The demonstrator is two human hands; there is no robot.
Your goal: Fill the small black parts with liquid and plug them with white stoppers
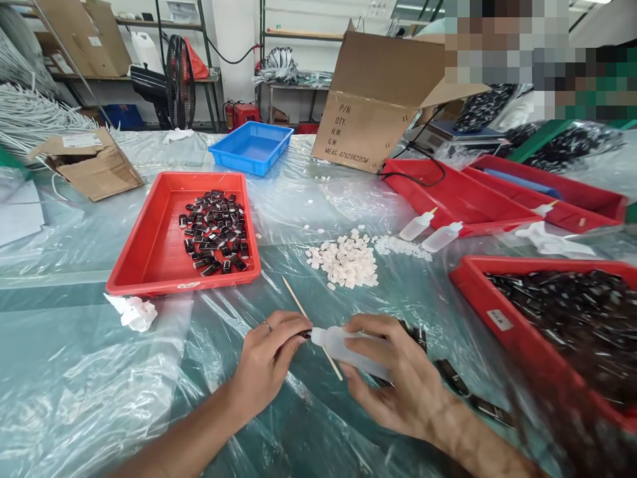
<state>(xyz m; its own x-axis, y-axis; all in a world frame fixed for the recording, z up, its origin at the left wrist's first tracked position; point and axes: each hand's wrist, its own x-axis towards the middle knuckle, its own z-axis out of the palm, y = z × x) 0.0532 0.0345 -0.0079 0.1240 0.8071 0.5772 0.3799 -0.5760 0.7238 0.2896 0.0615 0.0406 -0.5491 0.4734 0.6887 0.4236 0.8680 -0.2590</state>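
Observation:
Between thumb and fingers, my left hand [271,355] pinches a small black part [306,334]. My right hand [393,372] is wrapped round a translucent white squeeze bottle [348,350], whose tip meets the black part. A thin wooden stick [293,296] lies on the plastic sheet and passes under the bottle. Beyond the hands is a pile of small white pieces [346,260]. More black parts [452,377] lie on the sheet to the right of my right hand, some hidden behind it.
A red tray [134,255] with many black parts stands at the left, beside a crumpled tissue [134,313]. At the right is a red bin [497,318] full of dark pieces. Further back are a blue tray [253,164], two squeeze bottles [442,237] and a cardboard box [368,99].

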